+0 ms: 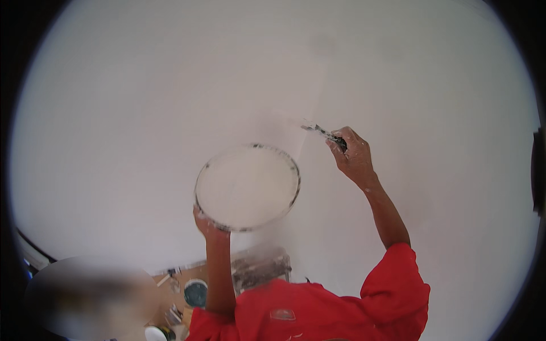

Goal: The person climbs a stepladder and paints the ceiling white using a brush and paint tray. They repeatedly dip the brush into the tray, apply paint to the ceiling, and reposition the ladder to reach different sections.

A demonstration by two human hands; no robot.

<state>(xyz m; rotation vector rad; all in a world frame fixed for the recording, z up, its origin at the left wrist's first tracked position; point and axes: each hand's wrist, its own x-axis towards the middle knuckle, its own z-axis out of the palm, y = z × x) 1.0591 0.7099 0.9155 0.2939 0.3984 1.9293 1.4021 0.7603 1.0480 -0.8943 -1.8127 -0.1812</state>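
My left hand (206, 223) grips the lower left side of a round bucket (298, 181). Its rim is dark and smeared, and a pale, even white fills the circle inside it; whether that is paint or the bucket's inner wall, I cannot tell. Up and to the right, my right hand (354, 156) is closed around the black handle of a paintbrush (321, 132). White smears cover the brush and the fingers. Its pale tip points left and blends into the white wall (170, 102), so contact is unclear. Most left fingers are hidden behind the bucket.
Below on the left, brown floor covering (162, 295) carries a dark teal round container (195, 292), a white-lidded tub (156, 333) and small tools. A paint-stained platform (261, 270) stands beside them. A large blurred shape covers the lower left corner.
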